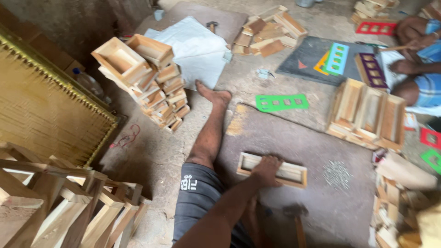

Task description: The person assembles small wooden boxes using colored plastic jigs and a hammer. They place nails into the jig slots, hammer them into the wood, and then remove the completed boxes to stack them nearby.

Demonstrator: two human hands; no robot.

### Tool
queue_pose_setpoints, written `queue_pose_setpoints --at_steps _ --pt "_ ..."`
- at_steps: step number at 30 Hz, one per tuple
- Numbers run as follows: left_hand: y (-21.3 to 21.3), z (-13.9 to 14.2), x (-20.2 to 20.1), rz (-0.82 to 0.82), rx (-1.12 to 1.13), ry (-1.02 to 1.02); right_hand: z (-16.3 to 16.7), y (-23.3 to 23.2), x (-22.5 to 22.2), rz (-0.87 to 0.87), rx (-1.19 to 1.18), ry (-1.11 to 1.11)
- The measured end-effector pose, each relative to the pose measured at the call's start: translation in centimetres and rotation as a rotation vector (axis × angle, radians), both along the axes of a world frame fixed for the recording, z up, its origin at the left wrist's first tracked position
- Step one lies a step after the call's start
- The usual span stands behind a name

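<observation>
pressing a wooden frame on a crowded floor

one hand (266,169) laid flat on the long wooden frame (272,169), fingers (274,160) spread a little and pressing down on its near middle, not closed around it. hard to tell for sure which hand it is; from the arm coming up from below, probably the right one. other hand not in view. frame lying flat on the dark mat (321,151) on the floor, just right of the stretched leg (209,133).

possible trouble:
- hammer (296,216) lying very near, just below the frame, head close to the wrist; easy to knock with the forearm.
- frame only pressed, not gripped, so likely to slide on the mat if pushed sideways.
- tall pile of small wooden boxes (151,78) past the foot, leaning a bit; a kick of the foot could bring it down.
- loose offcuts (395,206) at right edge, close to the mat.

open room:
- bare mat to the right of the frame and above it, up to the green stencil (281,102) and the row of upright frames (367,115).
- left side closed by the leg, and further left by stacked frames (69,206).
- another person (420,59) sitting at far right, well apart.
</observation>
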State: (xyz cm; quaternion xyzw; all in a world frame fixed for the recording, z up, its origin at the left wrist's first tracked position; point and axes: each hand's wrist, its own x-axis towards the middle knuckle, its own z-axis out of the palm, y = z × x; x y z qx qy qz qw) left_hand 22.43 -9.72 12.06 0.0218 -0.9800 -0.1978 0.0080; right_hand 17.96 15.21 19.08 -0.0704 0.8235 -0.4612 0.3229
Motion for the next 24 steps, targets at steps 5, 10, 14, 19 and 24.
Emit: queue_pose_setpoints --at_steps 5,10,14,19,24 --pt "0.2 1.4 0.7 -0.034 0.031 0.030 -1.2 5.6 6.0 -0.061 -0.102 0.178" --pt "-0.2 2.0 0.7 -0.076 0.062 0.119 9.3 12.4 -9.4 -0.289 -0.214 1.149" --pt "-0.3 1.1 -0.2 -0.158 0.091 0.191 26.1 18.5 -21.9 -0.446 0.149 1.575" --pt "-0.7 0.4 1.1 -0.138 0.136 0.478 31.6 12.1 -22.2 -0.338 0.281 1.313" --pt "-1.0 1.2 2.2 -0.087 0.128 0.334 28.6 -0.7 -18.1 0.034 -0.185 0.993"
